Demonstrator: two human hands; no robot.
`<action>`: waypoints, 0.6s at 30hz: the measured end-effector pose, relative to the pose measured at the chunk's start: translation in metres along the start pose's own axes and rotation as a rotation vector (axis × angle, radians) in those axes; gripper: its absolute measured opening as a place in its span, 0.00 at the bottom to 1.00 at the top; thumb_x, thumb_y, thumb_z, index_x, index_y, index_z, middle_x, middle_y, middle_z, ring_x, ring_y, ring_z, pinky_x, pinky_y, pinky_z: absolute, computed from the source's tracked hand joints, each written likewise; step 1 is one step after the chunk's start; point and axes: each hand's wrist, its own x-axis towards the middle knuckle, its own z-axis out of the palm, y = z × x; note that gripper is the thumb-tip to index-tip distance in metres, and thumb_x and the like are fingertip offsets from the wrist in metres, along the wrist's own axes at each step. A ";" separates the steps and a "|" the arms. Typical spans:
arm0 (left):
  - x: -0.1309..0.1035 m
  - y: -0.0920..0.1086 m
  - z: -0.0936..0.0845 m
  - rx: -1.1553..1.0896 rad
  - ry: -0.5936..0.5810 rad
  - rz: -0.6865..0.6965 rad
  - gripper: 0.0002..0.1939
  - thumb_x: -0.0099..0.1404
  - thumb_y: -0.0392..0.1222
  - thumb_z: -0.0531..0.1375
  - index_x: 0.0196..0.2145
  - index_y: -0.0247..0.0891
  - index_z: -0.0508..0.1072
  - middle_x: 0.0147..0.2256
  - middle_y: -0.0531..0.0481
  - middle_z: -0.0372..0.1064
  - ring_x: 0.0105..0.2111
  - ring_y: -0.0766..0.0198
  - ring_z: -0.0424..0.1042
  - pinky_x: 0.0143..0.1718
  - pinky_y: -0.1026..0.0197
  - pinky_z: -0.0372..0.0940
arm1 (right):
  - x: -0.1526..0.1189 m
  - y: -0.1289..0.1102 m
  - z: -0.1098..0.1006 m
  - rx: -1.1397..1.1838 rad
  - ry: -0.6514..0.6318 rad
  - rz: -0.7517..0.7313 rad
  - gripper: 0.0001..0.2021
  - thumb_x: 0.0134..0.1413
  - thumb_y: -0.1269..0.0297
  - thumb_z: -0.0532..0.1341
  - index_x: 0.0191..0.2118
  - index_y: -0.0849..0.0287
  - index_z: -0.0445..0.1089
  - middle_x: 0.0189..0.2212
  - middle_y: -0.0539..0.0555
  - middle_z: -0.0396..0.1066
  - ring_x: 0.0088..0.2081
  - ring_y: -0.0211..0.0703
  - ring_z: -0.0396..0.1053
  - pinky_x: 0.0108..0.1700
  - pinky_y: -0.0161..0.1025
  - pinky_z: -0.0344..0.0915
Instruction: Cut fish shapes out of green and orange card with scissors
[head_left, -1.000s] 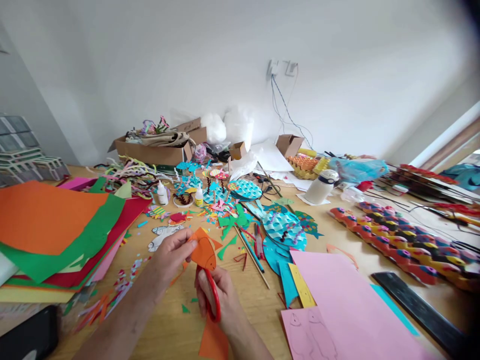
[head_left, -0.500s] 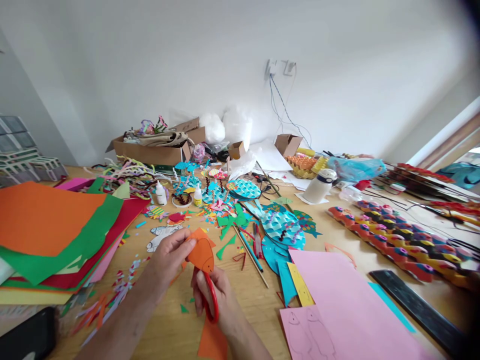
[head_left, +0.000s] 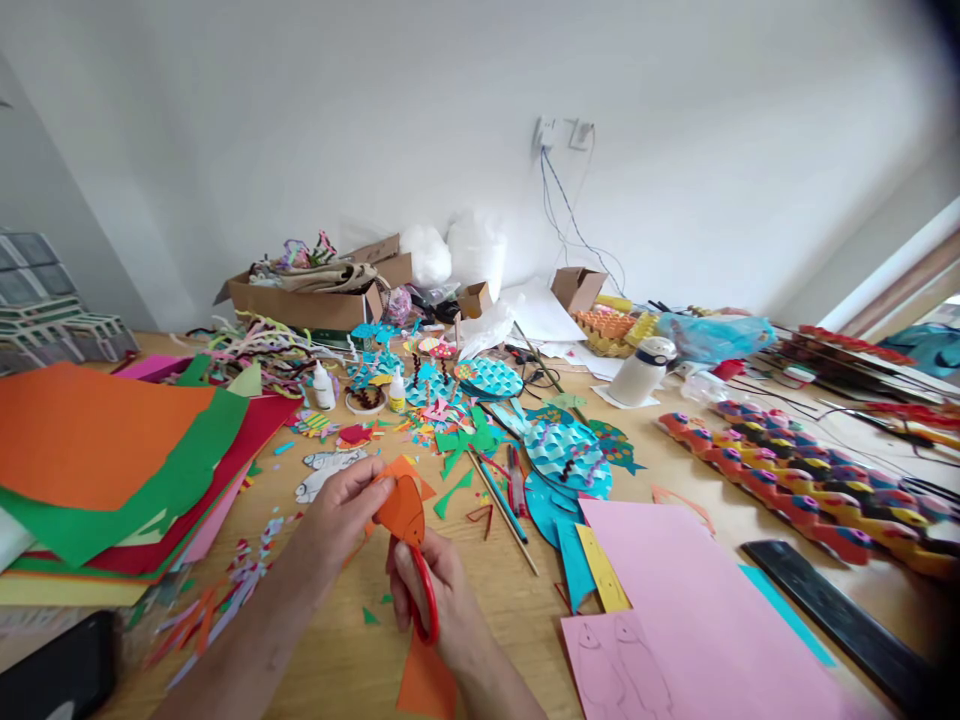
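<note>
Pinched in my left hand (head_left: 351, 510) is an orange paper fish (head_left: 403, 508) with drawn lines on its head end. My right hand (head_left: 444, 590) is wrapped round the red handles of a pair of scissors (head_left: 427, 598), just below the fish. The scissor blades are hidden behind the paper and my fingers. Under my right wrist lies an orange paper strip (head_left: 426, 680). Close to my left hand, a printed white fish cutout (head_left: 330, 470) rests on the table.
Coloured paper sheets (head_left: 97, 430) are stacked at left, above a black phone (head_left: 60, 665). Pink paper (head_left: 675, 590) and a black bar (head_left: 832, 620) lie at right. Glue bottles (head_left: 323, 385), paper scraps and blue paper-plate fish (head_left: 566, 455) spread across the middle. A cardboard box (head_left: 300, 302) stands behind.
The orange fish's right edge looks slightly narrower, and the paper has turned a little. Both hands stay in nearly the same place with their grips unchanged.
</note>
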 end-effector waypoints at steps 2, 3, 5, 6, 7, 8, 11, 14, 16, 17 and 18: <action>-0.001 0.001 0.000 -0.004 -0.008 0.005 0.08 0.54 0.45 0.56 0.23 0.40 0.67 0.22 0.56 0.62 0.27 0.62 0.64 0.32 0.62 0.60 | 0.000 -0.001 0.001 -0.007 0.007 -0.002 0.25 0.49 0.40 0.54 0.25 0.61 0.61 0.09 0.41 0.54 0.10 0.27 0.48 0.13 0.26 0.45; -0.001 0.001 0.001 -0.007 -0.014 0.008 0.08 0.55 0.45 0.56 0.23 0.40 0.67 0.22 0.55 0.62 0.27 0.62 0.64 0.32 0.62 0.61 | 0.001 -0.001 0.001 -0.010 0.009 -0.002 0.25 0.49 0.39 0.54 0.25 0.61 0.61 0.09 0.41 0.54 0.10 0.27 0.47 0.13 0.26 0.45; -0.001 0.001 0.001 -0.019 -0.026 0.012 0.08 0.55 0.45 0.56 0.24 0.39 0.67 0.23 0.55 0.64 0.28 0.62 0.64 0.32 0.62 0.60 | 0.001 0.000 0.001 -0.019 0.012 -0.005 0.25 0.50 0.39 0.53 0.25 0.61 0.62 0.09 0.41 0.53 0.10 0.27 0.47 0.13 0.26 0.45; -0.001 0.001 0.001 -0.023 -0.029 0.014 0.08 0.56 0.45 0.56 0.24 0.39 0.66 0.24 0.55 0.64 0.28 0.62 0.64 0.33 0.62 0.60 | 0.001 0.001 0.001 -0.023 0.017 -0.005 0.25 0.50 0.39 0.53 0.26 0.61 0.62 0.09 0.41 0.53 0.10 0.27 0.47 0.13 0.26 0.45; -0.001 0.001 0.001 -0.024 -0.031 0.016 0.08 0.56 0.45 0.56 0.24 0.39 0.66 0.24 0.55 0.64 0.28 0.63 0.64 0.33 0.62 0.60 | 0.001 0.001 0.001 -0.026 0.021 -0.005 0.25 0.50 0.40 0.53 0.26 0.61 0.62 0.09 0.41 0.53 0.10 0.27 0.47 0.13 0.26 0.45; -0.001 0.000 0.001 -0.021 -0.032 0.018 0.08 0.56 0.45 0.56 0.24 0.39 0.66 0.24 0.55 0.64 0.28 0.63 0.63 0.33 0.62 0.60 | 0.001 0.002 0.001 -0.029 0.026 -0.001 0.25 0.50 0.40 0.53 0.26 0.62 0.62 0.09 0.41 0.53 0.10 0.27 0.47 0.13 0.26 0.45; 0.000 -0.002 0.000 0.007 -0.031 0.030 0.09 0.56 0.46 0.56 0.24 0.39 0.67 0.24 0.54 0.65 0.28 0.62 0.63 0.32 0.62 0.60 | 0.001 0.004 0.001 -0.040 0.045 0.012 0.25 0.50 0.39 0.54 0.26 0.62 0.62 0.09 0.41 0.53 0.10 0.27 0.48 0.13 0.26 0.46; 0.000 -0.002 0.000 0.018 -0.020 0.040 0.09 0.56 0.46 0.56 0.23 0.40 0.67 0.24 0.54 0.65 0.28 0.62 0.64 0.30 0.62 0.60 | 0.001 0.005 0.002 -0.037 0.058 0.009 0.25 0.50 0.40 0.54 0.25 0.61 0.62 0.09 0.41 0.52 0.11 0.27 0.49 0.13 0.26 0.47; -0.001 -0.001 0.000 0.018 -0.019 0.040 0.09 0.55 0.46 0.56 0.23 0.40 0.67 0.24 0.54 0.65 0.27 0.62 0.64 0.30 0.62 0.60 | 0.001 0.005 0.002 -0.036 0.061 0.006 0.24 0.51 0.41 0.54 0.26 0.61 0.62 0.10 0.41 0.51 0.11 0.27 0.49 0.13 0.26 0.47; -0.001 0.000 0.000 0.017 -0.022 0.039 0.09 0.55 0.46 0.56 0.23 0.40 0.67 0.24 0.54 0.65 0.27 0.62 0.63 0.30 0.62 0.60 | 0.001 0.005 0.002 -0.040 0.059 0.006 0.24 0.51 0.41 0.54 0.27 0.61 0.63 0.10 0.41 0.51 0.11 0.27 0.49 0.13 0.26 0.47; -0.001 0.000 0.000 0.014 -0.028 0.035 0.09 0.56 0.46 0.56 0.23 0.40 0.66 0.24 0.54 0.64 0.27 0.62 0.63 0.30 0.62 0.60 | 0.001 0.005 0.002 -0.047 0.058 0.010 0.23 0.51 0.41 0.54 0.27 0.61 0.63 0.09 0.41 0.51 0.11 0.27 0.49 0.13 0.27 0.47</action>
